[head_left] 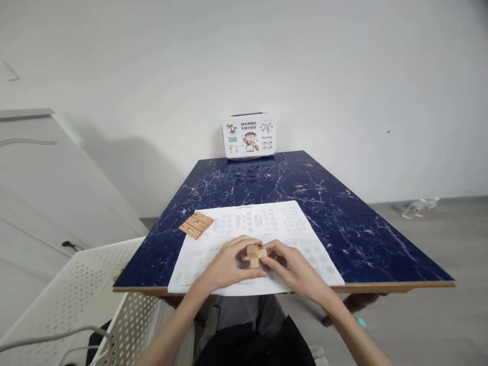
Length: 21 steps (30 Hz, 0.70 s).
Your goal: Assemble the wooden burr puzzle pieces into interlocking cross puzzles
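Between my two hands is a small wooden burr puzzle of pale interlocking blocks, held just over a printed sheet. My left hand curls round its left side, with the thumb along the near edge and the fingers behind. From the right, my right hand pinches it between thumb and fingers. Parts of the puzzle are hidden by the fingertips. A flat, light-brown wooden piece with grooves and holes lies at the sheet's far left corner, apart from both hands.
The blue marbled table has a wooden front edge close to my body. A white illustrated case stands at its back against the wall. Left and below is a white perforated basket with a grey cable across it.
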Tool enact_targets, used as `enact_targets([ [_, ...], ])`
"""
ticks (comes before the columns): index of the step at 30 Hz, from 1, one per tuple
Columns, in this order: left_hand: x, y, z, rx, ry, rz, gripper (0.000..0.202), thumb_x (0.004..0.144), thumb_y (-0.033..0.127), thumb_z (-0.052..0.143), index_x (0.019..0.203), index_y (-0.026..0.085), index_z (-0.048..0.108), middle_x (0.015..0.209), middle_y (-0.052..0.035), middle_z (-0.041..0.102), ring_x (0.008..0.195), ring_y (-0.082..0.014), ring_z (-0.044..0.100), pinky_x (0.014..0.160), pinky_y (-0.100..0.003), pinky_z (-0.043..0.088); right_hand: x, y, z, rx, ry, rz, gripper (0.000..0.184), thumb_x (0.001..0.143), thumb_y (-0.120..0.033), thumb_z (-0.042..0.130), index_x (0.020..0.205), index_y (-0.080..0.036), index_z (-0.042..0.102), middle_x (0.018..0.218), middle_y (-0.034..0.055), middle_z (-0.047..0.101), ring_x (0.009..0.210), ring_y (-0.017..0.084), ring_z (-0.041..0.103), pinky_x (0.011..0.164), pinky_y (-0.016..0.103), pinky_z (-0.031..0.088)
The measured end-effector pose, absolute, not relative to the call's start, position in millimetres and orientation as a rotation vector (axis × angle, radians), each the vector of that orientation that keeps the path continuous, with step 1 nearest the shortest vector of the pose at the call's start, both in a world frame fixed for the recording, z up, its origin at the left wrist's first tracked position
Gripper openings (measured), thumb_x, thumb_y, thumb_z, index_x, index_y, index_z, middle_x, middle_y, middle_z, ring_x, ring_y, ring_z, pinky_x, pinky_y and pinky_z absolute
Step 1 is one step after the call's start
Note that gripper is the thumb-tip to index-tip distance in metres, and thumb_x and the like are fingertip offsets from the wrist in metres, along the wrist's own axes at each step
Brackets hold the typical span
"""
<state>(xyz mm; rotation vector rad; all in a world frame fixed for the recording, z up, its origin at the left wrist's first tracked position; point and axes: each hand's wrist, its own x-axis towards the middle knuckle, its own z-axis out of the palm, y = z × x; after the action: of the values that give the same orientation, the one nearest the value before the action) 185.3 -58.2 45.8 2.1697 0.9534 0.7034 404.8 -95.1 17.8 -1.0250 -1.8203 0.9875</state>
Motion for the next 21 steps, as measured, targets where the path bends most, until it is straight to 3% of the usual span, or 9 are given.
enact_targets([
  [5,184.0,-58.8,44.8,2.110,1.015,0.720,0.069,0.074,0.046,0.088,0.135,0.026,0.063,0.135,-0.0097,0.068,0.123,-0.0306,0.063,0.107,-0.045,0.047,404.8,-94.6,16.1,-1.020,-1.804,0.962,0.016,0.105,-0.034,0.054,0.111,-0.022,0.063,0.098,0.0037,0.074,0.085,0.020,0.067,0.077,0.030,0.049],
  [12,183.2,-58.0,43.4,2.103,1.045,0.739,0.063,0.072,0.046,0.089,0.128,0.025,0.068,0.128,-0.0079,0.072,0.118,-0.0301,0.066,0.103,-0.042,0.050,402.4,-95.9,14.8,-1.063,-1.823,0.880,0.016,0.105,-0.032,0.053,0.109,-0.021,0.063,0.097,0.0040,0.073,0.084,0.019,0.067,0.074,0.030,0.048],
  [21,178.5,-63.7,47.0,1.871,1.009,0.690,0.070,0.076,0.041,0.086,0.139,0.025,0.061,0.128,-0.0098,0.071,0.121,-0.0305,0.064,0.105,-0.043,0.049,406.1,-100.0,23.7,-0.978,-1.952,0.688,0.017,0.107,-0.030,0.049,0.118,-0.025,0.061,0.103,0.0057,0.070,0.088,0.021,0.065,0.079,0.033,0.051],
])
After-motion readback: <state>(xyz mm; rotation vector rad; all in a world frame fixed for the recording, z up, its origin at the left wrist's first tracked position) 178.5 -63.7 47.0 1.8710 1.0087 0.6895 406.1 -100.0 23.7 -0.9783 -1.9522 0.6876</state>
